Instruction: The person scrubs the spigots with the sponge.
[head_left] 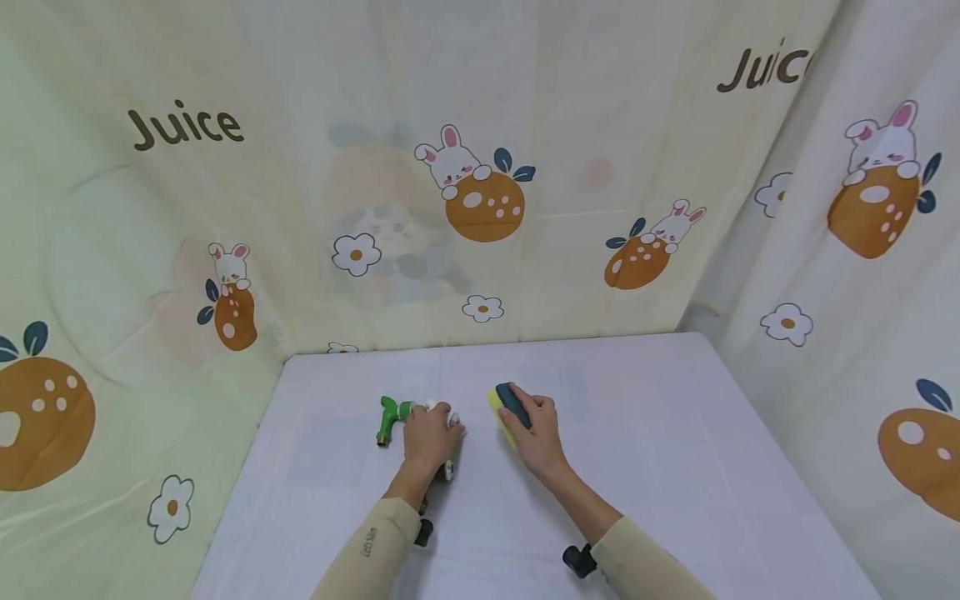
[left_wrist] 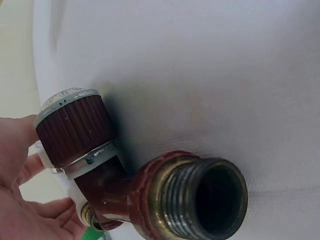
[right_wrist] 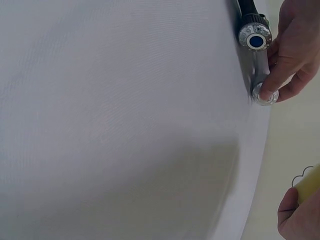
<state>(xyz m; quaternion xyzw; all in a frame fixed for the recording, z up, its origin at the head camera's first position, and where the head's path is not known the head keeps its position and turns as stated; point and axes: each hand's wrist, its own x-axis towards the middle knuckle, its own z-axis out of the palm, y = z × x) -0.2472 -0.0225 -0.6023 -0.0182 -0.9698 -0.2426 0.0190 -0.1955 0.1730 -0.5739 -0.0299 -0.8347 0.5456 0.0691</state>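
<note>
Left hand (head_left: 427, 442) grips a pale tap (head_left: 453, 420); right hand (head_left: 542, 440) grips a sponge (head_left: 513, 406)

Both forearms slant inward over the white table (head_left: 637, 433). The left hand reaches down, its back upward, thumb and fingers pinching the tap. A green tap (head_left: 387, 419) lies just to its left, a dark red fitting (left_wrist: 112, 192) near its wrist. Apart from it, the right hand clasps the yellow-and-dark sponge, thumb on the near face.

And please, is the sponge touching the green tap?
Apart. The head view shows it: the left hand and a strip of bare white tabletop lie between the sponge, in the right hand, and the green tap.
</note>
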